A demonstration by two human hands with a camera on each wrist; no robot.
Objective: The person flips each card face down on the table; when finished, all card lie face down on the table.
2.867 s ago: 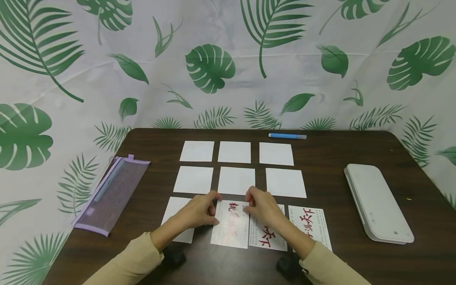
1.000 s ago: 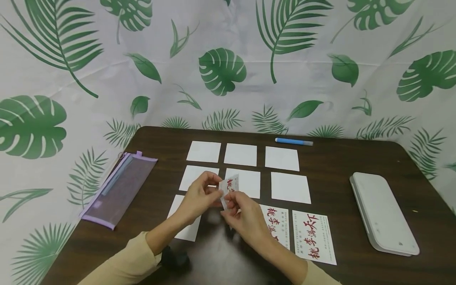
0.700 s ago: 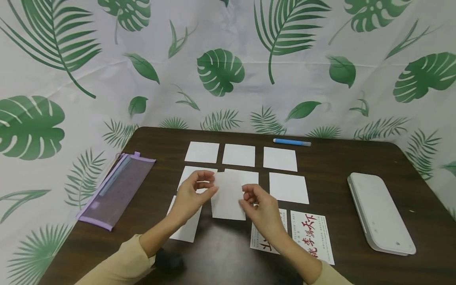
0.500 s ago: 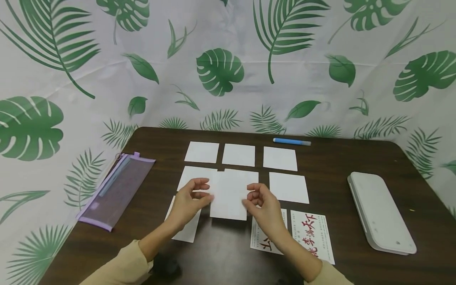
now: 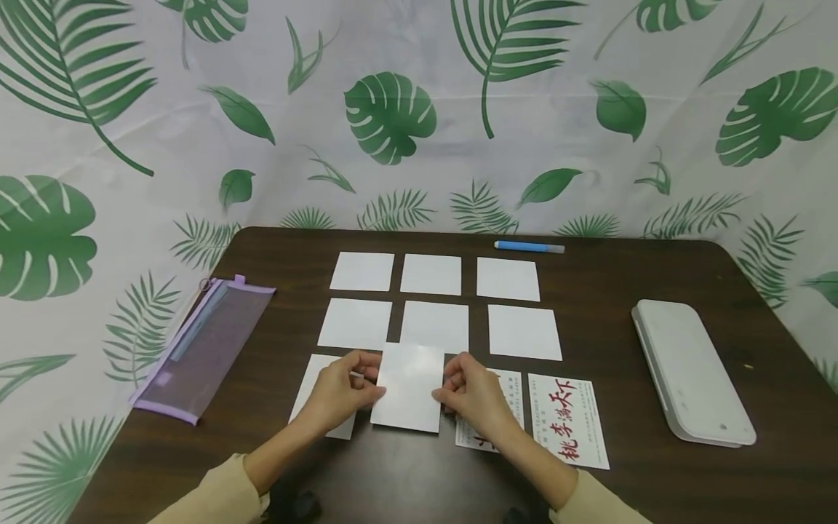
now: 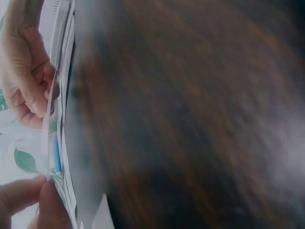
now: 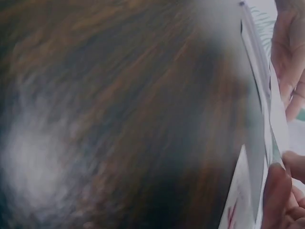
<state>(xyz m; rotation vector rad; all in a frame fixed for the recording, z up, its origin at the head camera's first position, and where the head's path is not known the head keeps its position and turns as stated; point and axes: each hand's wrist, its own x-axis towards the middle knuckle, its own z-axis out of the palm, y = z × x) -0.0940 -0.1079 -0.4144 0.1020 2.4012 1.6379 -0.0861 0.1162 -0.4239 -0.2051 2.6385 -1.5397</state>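
A white card [image 5: 409, 386], blank face up, is held between both hands just above the near middle of the table. My left hand [image 5: 340, 389] pinches its left edge between thumb and fingers. On the opposite edge, my right hand [image 5: 478, 397] grips it the same way. Both wrist views show the card edge-on, with thumb and finger pinching it. Under the left hand lies a blank card [image 5: 308, 386], partly covered. A card with red characters [image 5: 507, 386] is partly hidden by the right hand, and another printed card [image 5: 568, 422] lies to its right.
Behind the hands, blank cards [image 5: 355, 324] lie in two rows of three. A blue marker [image 5: 529, 247] rests near the back edge. A purple mesh zip pouch [image 5: 209, 349] is at left, a white case [image 5: 694, 371] at right. A leaf-patterned cloth [image 5: 393, 182] hangs behind the table.
The card, earlier flat with its red print up, was lifted and turned over by both hands. Its blank side now faces up, and it has come down and nearer since half a second ago.
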